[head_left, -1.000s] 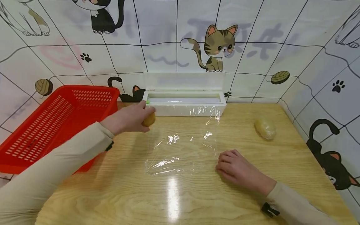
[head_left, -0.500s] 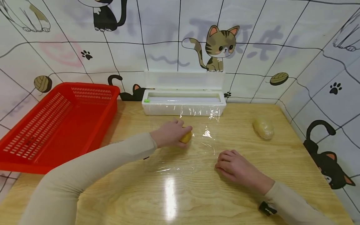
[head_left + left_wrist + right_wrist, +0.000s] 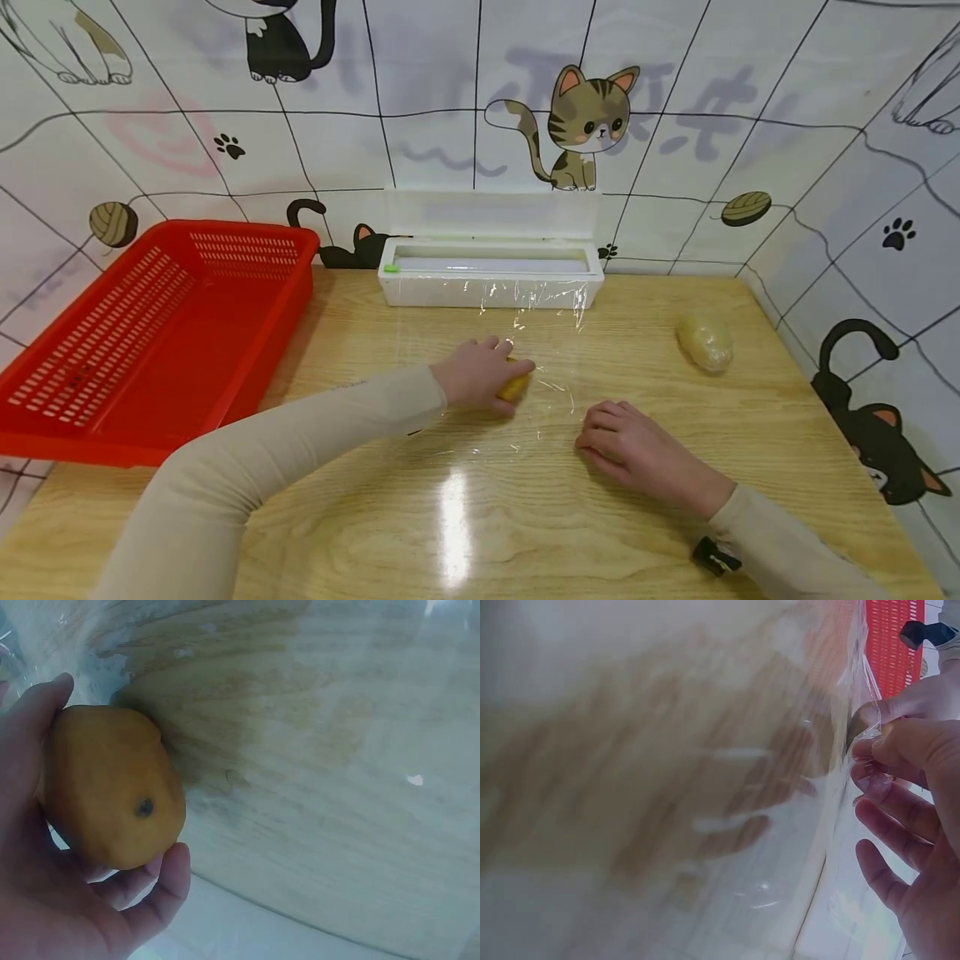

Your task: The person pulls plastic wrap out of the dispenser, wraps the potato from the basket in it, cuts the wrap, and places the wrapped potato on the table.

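My left hand [image 3: 476, 375] holds a yellow-orange fruit [image 3: 516, 385] over a sheet of clear cling film [image 3: 552, 387] in the head view. Up close in the left wrist view, the fruit [image 3: 112, 787] is roundish with a dark spot, and fingers and thumb curl round it. To the right, my right hand [image 3: 637, 450] is low over the table at the film's corner. The right wrist view has its thumb and forefinger pinching the film's edge. From a white cling film box [image 3: 487, 292] with its lid up, the sheet stretches toward me.
A red plastic basket [image 3: 187, 350] stands on the left. A yellowish thing wrapped in clear film [image 3: 705, 342] lies on the wooden table [image 3: 360, 533] at right. A wall covering with cat drawings [image 3: 420, 67] closes off the back and sides.
Carrying the fruit, my left hand has moved right and toward me, from in front of the box's left end to over the film. The right hand has stayed put.
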The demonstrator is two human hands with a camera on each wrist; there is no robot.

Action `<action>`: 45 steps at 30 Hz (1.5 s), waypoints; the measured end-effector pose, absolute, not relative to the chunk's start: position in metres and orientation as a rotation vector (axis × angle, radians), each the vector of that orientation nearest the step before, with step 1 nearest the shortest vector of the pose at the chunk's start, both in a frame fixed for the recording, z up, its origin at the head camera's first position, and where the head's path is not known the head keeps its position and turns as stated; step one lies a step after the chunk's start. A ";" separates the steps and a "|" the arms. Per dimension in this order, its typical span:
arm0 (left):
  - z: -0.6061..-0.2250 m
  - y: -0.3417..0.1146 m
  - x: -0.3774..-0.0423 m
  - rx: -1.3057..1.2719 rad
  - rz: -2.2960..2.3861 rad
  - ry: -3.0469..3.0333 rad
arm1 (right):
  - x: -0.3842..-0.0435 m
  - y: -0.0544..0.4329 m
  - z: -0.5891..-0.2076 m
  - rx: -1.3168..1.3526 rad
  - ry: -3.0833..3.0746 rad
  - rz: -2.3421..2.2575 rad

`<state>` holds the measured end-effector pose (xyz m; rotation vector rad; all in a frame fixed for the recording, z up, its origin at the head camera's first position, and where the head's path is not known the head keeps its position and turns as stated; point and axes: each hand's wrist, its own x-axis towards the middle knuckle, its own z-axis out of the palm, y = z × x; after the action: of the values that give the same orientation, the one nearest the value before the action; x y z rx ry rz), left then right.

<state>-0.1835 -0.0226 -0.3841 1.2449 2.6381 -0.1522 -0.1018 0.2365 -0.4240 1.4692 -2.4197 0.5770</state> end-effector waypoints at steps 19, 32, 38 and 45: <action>-0.370 -0.052 -0.180 1.209 -0.086 2.802 | -0.104 0.237 -0.422 1.481 -2.420 0.606; -0.362 -0.097 -0.124 1.256 0.009 3.033 | -0.109 0.236 -0.402 1.312 -2.448 0.764; -0.385 -0.085 -0.107 1.309 0.096 2.973 | -0.117 0.232 -0.389 1.192 -2.422 0.934; -0.408 -0.089 -0.101 1.301 0.115 3.001 | -0.128 0.230 -0.380 1.090 -2.469 1.067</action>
<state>-0.1008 -0.0887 -0.4075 1.3006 3.0013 0.1148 -0.1281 0.2300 -0.3795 1.0902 -2.4691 1.0672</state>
